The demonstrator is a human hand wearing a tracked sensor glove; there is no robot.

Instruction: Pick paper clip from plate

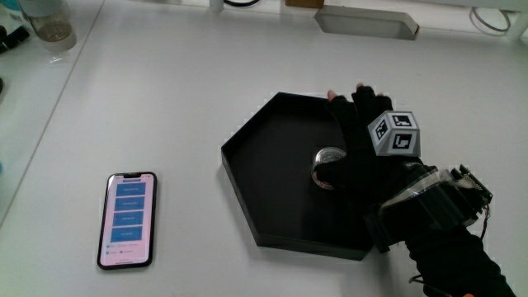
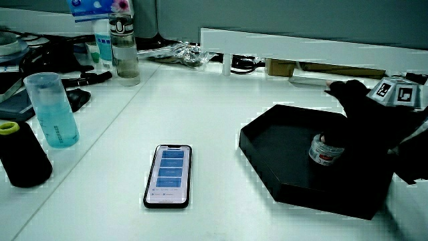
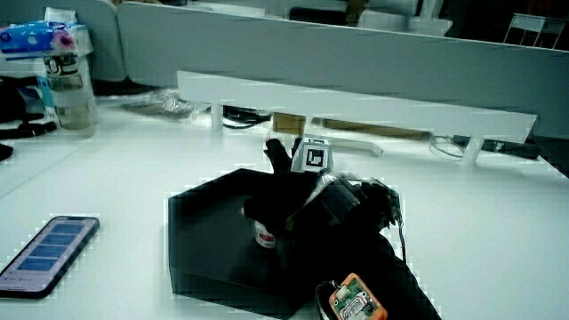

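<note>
A black hexagonal plate (image 1: 256,181) lies on the white table; it also shows in both side views (image 2: 281,157) (image 3: 204,244). In it stands a small round container (image 1: 327,157) with a silvery top and a red and white label (image 2: 325,150) (image 3: 264,235); no paper clip can be made out. The gloved hand (image 1: 363,136) hovers over the plate and partly covers the container. Its fingers stretch toward the plate's rim and its thumb rests against the container. The patterned cube (image 1: 393,134) sits on its back.
A phone (image 1: 127,219) with a lit blue screen lies on the table beside the plate (image 2: 169,174). In a side view a blue cup (image 2: 53,110), a black cylinder (image 2: 21,155) and a clear bottle (image 2: 125,52) stand near the table's edge.
</note>
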